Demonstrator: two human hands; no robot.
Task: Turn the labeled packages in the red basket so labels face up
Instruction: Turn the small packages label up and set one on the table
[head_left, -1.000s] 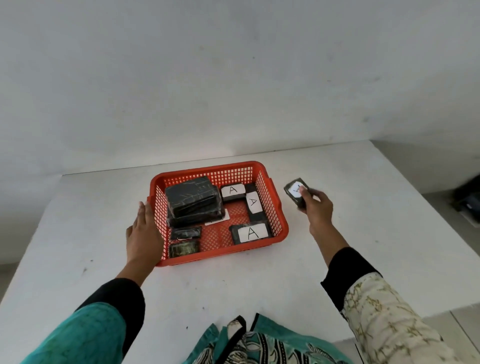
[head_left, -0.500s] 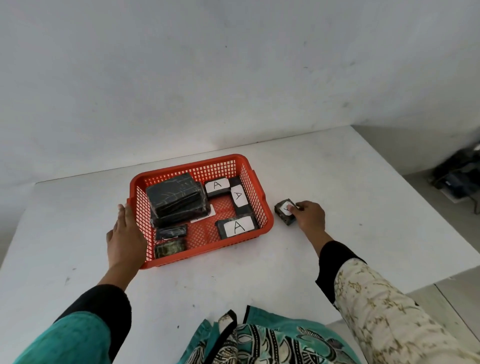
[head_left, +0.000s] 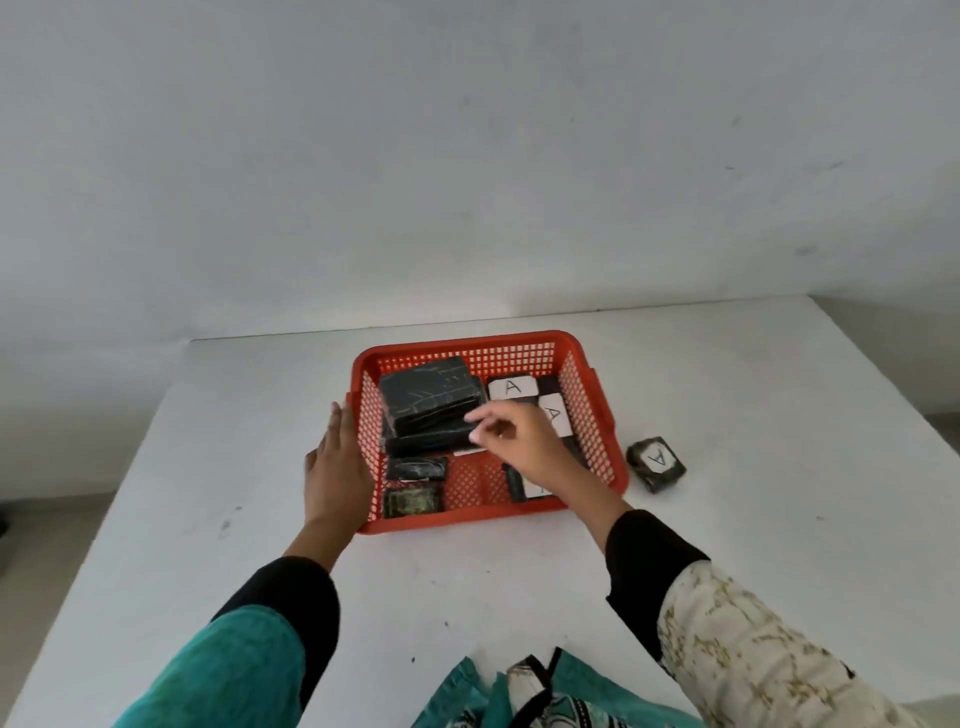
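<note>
Red plastic mesh is what my left hand (head_left: 335, 467) lies flat against, palm open on the outer left wall of the basket (head_left: 587, 431), steadying it and gripping nothing. My right hand (head_left: 511, 441) hangs over the middle of the basket with its fingers (head_left: 480, 418) loosely curled and reaching toward the stack of big black packages (head_left: 431, 410) at the back left; it holds nothing, and I cannot tell whether the fingertips touch the wrap yet. Those big packages show only dark film, and so do the two small ones (head_left: 415, 486) in the front left corner, so I judge these are what is left to turn. Three white labels marked A already face up on the right side of the basket, one partly hidden under my wrist, and a small labelled package (head_left: 655, 462) sits out on the table (head_left: 779, 519) just beside the basket's right wall. The wrap looks slick, so a light pinch at one corner could slip and drop the top package onto the turned ones, knocking them over. Lifting both stacked packages together could make the lower one slide off. If my left palm eases, the light basket may skid across the table.
</note>
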